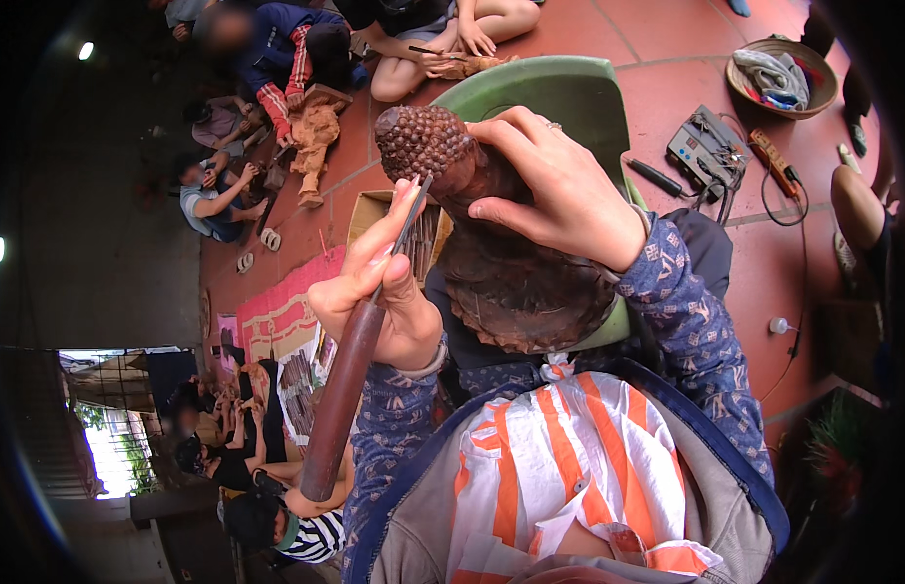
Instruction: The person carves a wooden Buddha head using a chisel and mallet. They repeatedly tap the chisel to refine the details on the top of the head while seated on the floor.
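A dark brown carved wooden statue (pixel 520 292) lies across my lap, its head covered in knobbly curls and turned to the far left. My left hand (pixel 402 316) grips a carving chisel (pixel 347 394) with a long reddish-brown handle. Its thin metal blade slants up, and its tip is at the lower edge of the curls, beside the face. Over the statue's neck and shoulder is my right hand (pixel 569 190), thumb and fingers spread around it and holding it. The statue's face is partly hidden by my hands.
A curved green plastic piece (pixel 579 83) stands behind the statue. Left of it is a box of tools (pixel 430 234). On the tiled floor at right are a grey electrical box (pixel 705 146), an orange power strip (pixel 774 161) and a basket (pixel 798 107). Other people sit carving at left and far.
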`<action>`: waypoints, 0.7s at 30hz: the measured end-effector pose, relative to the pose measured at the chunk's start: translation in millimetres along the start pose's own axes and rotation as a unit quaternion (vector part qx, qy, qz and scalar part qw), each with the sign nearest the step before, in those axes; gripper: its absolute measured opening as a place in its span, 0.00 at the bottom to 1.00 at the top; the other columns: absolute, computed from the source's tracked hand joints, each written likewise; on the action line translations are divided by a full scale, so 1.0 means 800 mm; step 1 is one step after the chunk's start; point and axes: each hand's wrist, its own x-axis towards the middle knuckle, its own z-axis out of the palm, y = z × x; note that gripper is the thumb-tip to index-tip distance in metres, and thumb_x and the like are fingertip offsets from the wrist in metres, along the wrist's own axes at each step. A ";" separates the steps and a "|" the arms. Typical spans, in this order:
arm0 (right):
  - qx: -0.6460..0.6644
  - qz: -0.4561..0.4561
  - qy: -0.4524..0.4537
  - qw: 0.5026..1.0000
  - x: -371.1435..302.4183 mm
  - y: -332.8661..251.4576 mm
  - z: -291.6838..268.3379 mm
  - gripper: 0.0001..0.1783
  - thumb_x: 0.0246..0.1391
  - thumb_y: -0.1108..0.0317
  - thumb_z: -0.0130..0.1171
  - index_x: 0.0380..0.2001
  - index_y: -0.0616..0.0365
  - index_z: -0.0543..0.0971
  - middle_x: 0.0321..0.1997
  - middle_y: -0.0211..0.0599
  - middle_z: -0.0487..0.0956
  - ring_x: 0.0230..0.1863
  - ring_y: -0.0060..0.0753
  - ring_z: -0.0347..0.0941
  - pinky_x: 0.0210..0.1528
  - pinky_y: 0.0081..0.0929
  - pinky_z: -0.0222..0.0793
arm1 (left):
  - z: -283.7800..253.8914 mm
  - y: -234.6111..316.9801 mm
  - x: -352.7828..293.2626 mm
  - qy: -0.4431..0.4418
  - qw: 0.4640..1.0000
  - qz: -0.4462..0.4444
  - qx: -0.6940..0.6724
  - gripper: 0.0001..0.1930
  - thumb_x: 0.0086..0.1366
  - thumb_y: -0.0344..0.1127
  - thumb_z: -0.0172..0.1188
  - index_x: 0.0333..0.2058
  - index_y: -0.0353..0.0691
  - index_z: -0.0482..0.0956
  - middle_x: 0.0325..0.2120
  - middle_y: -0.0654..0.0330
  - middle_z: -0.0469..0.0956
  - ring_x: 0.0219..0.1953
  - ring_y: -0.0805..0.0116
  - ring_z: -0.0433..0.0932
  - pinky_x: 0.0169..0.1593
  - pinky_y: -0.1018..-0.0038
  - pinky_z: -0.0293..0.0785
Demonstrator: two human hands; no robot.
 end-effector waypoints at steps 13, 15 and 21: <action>0.001 0.000 0.001 1.000 0.001 -0.001 -0.002 0.33 0.42 0.63 0.68 0.53 0.58 0.68 0.45 0.45 0.70 0.45 0.51 0.70 0.46 0.40 0.67 | 0.003 0.000 -0.001 -0.015 0.995 0.065 0.080 0.10 0.69 0.34 0.51 0.40 0.33 0.63 0.38 0.28 0.75 0.44 0.37 0.79 0.48 0.55 0.78; -0.001 -0.002 0.002 1.000 0.000 0.001 -0.002 0.33 0.42 0.63 0.68 0.53 0.58 0.68 0.45 0.46 0.70 0.45 0.51 0.70 0.46 0.40 0.67 | 0.004 0.000 -0.001 -0.019 0.993 0.071 0.090 0.09 0.69 0.33 0.50 0.39 0.33 0.63 0.38 0.28 0.75 0.43 0.38 0.79 0.48 0.55 0.79; 0.004 -0.008 0.003 1.000 0.001 -0.002 0.000 0.33 0.42 0.63 0.68 0.53 0.58 0.68 0.45 0.46 0.70 0.45 0.52 0.70 0.46 0.40 0.67 | 0.005 0.004 0.001 -0.014 0.991 0.065 0.112 0.09 0.69 0.31 0.50 0.37 0.32 0.61 0.38 0.29 0.75 0.44 0.39 0.79 0.49 0.55 0.78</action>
